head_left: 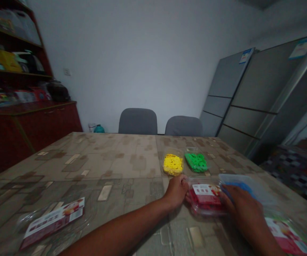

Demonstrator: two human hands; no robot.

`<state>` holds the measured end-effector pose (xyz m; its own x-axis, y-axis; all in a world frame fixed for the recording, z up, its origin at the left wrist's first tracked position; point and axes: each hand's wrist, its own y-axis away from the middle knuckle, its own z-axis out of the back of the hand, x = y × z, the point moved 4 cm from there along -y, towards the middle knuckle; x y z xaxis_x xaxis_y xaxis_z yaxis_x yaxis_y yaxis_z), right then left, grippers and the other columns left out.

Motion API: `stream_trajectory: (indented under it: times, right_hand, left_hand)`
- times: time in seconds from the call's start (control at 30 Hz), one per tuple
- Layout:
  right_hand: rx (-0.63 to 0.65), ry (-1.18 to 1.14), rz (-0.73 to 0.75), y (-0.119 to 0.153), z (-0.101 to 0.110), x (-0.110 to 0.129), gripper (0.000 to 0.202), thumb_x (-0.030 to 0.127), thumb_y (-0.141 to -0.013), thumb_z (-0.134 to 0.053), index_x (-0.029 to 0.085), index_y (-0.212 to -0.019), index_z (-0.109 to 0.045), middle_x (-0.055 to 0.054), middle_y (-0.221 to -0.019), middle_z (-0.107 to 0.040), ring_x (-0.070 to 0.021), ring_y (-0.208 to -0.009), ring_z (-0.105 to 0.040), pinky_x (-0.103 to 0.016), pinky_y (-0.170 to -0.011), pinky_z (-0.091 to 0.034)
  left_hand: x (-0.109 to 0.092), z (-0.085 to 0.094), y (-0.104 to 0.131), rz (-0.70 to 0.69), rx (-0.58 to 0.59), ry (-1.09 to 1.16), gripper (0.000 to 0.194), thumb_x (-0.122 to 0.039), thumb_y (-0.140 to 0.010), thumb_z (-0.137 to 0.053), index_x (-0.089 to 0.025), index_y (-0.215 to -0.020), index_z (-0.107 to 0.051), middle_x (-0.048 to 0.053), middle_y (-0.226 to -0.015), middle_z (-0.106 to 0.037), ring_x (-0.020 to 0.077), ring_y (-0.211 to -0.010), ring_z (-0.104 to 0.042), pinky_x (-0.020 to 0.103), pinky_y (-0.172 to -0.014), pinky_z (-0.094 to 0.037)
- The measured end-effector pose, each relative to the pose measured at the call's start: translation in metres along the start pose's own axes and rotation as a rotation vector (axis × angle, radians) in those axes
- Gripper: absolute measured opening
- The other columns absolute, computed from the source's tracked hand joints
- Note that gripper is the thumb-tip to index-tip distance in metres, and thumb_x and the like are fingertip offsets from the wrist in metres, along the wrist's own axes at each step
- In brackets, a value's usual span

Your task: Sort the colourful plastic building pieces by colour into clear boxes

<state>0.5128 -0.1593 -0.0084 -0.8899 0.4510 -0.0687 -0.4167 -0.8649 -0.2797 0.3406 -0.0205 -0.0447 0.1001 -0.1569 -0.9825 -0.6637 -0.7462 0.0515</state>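
A clear plastic box (205, 202) with red pieces inside and a white-and-red label on top stands between my two hands. My left hand (176, 191) grips its left side with the fingers closed. At its right side is my right hand (238, 204), closed round the edge. Just behind are a clear box of yellow pieces (173, 164) and a clear box of green pieces (196, 162). A clear box with blue pieces (241, 185) lies beyond my right hand, partly hidden by it.
On the left of the patterned table (126, 153) lies a clear labelled lid or container (53, 220). Another labelled one (288, 234) is at the lower right. Two grey chairs (137, 121) stand behind the table, with a cabinet (30, 124) on the left and grey refrigerators (225, 89) on the right.
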Motion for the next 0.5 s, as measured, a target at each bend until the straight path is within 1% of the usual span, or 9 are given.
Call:
stream_trajectory:
  times: [0.07, 0.13, 0.23, 0.33, 0.4, 0.47, 0.5]
  right_hand:
    - [-0.022, 0.005, -0.069, 0.001, 0.002, -0.012, 0.056, 0.041, -0.094, -0.028, 0.012, -0.124, -0.067, -0.018, -0.125, -0.068, -0.0350, -0.112, -0.064, -0.050, -0.089, -0.052]
    - [-0.014, 0.030, -0.122, 0.002, 0.002, -0.027, 0.058, 0.040, -0.092, -0.027, 0.011, -0.123, -0.067, -0.019, -0.125, -0.068, -0.0362, -0.110, -0.065, -0.051, -0.086, -0.053]
    - [0.018, 0.031, -0.135, 0.000, -0.003, -0.048, 0.057, 0.039, -0.089, -0.029, 0.013, -0.119, -0.070, -0.018, -0.121, -0.070, -0.0360, -0.108, -0.067, -0.051, -0.083, -0.055]
    - [0.012, -0.008, -0.121, -0.004, -0.004, -0.063, 0.055, 0.038, -0.085, -0.031, 0.015, -0.114, -0.072, -0.016, -0.118, -0.072, -0.0353, -0.105, -0.068, -0.050, -0.083, -0.056]
    - [-0.020, -0.038, -0.134, -0.003, -0.001, -0.073, 0.056, 0.039, -0.086, -0.029, 0.016, -0.114, -0.072, -0.016, -0.117, -0.073, -0.0352, -0.105, -0.069, -0.050, -0.084, -0.055]
    - [-0.091, -0.034, -0.214, 0.005, 0.003, -0.089, 0.059, 0.046, -0.090, -0.027, 0.016, -0.115, -0.071, -0.017, -0.117, -0.072, -0.0378, -0.104, -0.068, -0.053, -0.083, -0.055]
    - [-0.139, -0.023, -0.264, 0.013, 0.004, -0.099, 0.062, 0.051, -0.091, -0.026, 0.015, -0.116, -0.070, -0.020, -0.116, -0.072, -0.0405, -0.102, -0.068, -0.057, -0.082, -0.054]
  left_hand:
    - [0.004, -0.004, 0.000, 0.007, -0.005, 0.015, 0.022, -0.025, -0.081, -0.060, -0.013, -0.099, -0.058, -0.005, -0.052, -0.057, 0.0126, -0.041, -0.057, 0.021, -0.042, -0.046]
    - [0.007, -0.009, 0.000, 0.013, -0.007, 0.034, 0.023, -0.027, -0.081, -0.062, -0.014, -0.100, -0.058, -0.005, -0.053, -0.056, 0.0127, -0.042, -0.057, 0.021, -0.042, -0.046]
    - [0.012, -0.019, -0.001, 0.029, 0.000, 0.062, 0.026, -0.029, -0.081, -0.064, -0.014, -0.101, -0.056, -0.006, -0.055, -0.057, 0.0128, -0.042, -0.057, 0.022, -0.043, -0.048]
    - [0.018, -0.034, -0.004, 0.050, 0.002, 0.090, 0.027, -0.030, -0.082, -0.064, -0.015, -0.101, -0.054, -0.006, -0.056, -0.056, 0.0127, -0.042, -0.057, 0.022, -0.042, -0.049]
    - [0.022, -0.046, -0.007, 0.063, -0.002, 0.110, 0.026, -0.029, -0.083, -0.063, -0.016, -0.102, -0.051, -0.007, -0.056, -0.054, 0.0126, -0.043, -0.057, 0.022, -0.043, -0.049]
    - [0.025, -0.058, -0.010, 0.072, -0.001, 0.126, 0.025, -0.028, -0.084, -0.062, -0.017, -0.103, -0.050, -0.008, -0.055, -0.053, 0.0123, -0.043, -0.057, 0.022, -0.043, -0.049]
    - [0.026, -0.063, -0.011, 0.076, 0.004, 0.132, 0.025, -0.027, -0.085, -0.062, -0.017, -0.104, -0.049, -0.008, -0.055, -0.054, 0.0122, -0.043, -0.057, 0.022, -0.044, -0.050]
